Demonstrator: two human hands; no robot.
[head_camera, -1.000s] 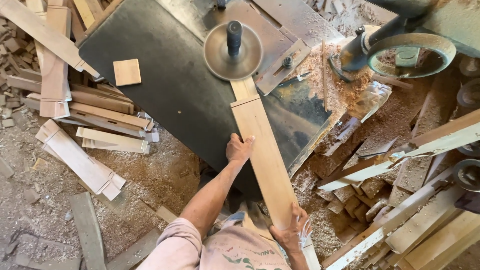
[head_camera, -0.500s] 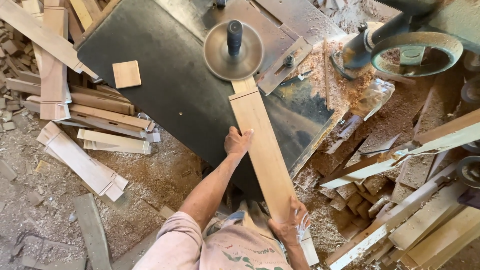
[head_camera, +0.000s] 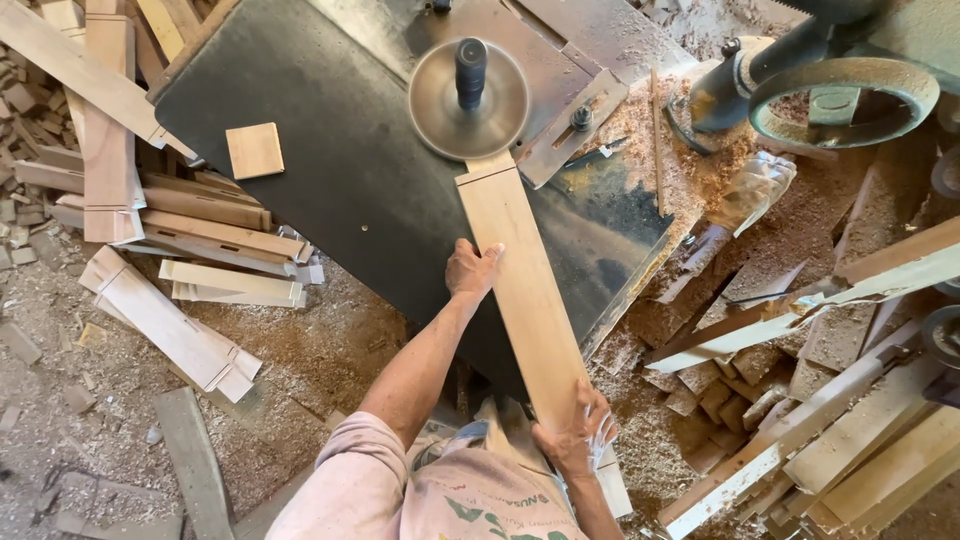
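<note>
You stand at a dark steel machine table (head_camera: 330, 170) set at a slant in a sawdust-strewn workshop. A long pale wooden board (head_camera: 520, 290) lies on it, running from your body up to the round cutter disc (head_camera: 468, 100), with its far end right at the disc's rim. Your left hand (head_camera: 470, 270) presses against the board's left edge about midway, fingers laid flat over the top face rather than wrapped around it. Your right hand (head_camera: 578, 432) clasps the near end of the board, fingers curled over its right edge.

A small square wood offcut (head_camera: 254, 150) sits alone on the table's left part, well apart from the board. Beside the disc, a metal fence bar (head_camera: 572, 125) lies angled. Heaps of sawdust (head_camera: 700, 170) cover the table's right corner and the ground below. Stacks of cut planks (head_camera: 190, 240) lie on the dirt floor to the left, and more timber lengths (head_camera: 830, 420) are piled to the right, near a cast-iron wheel (head_camera: 845, 100).
</note>
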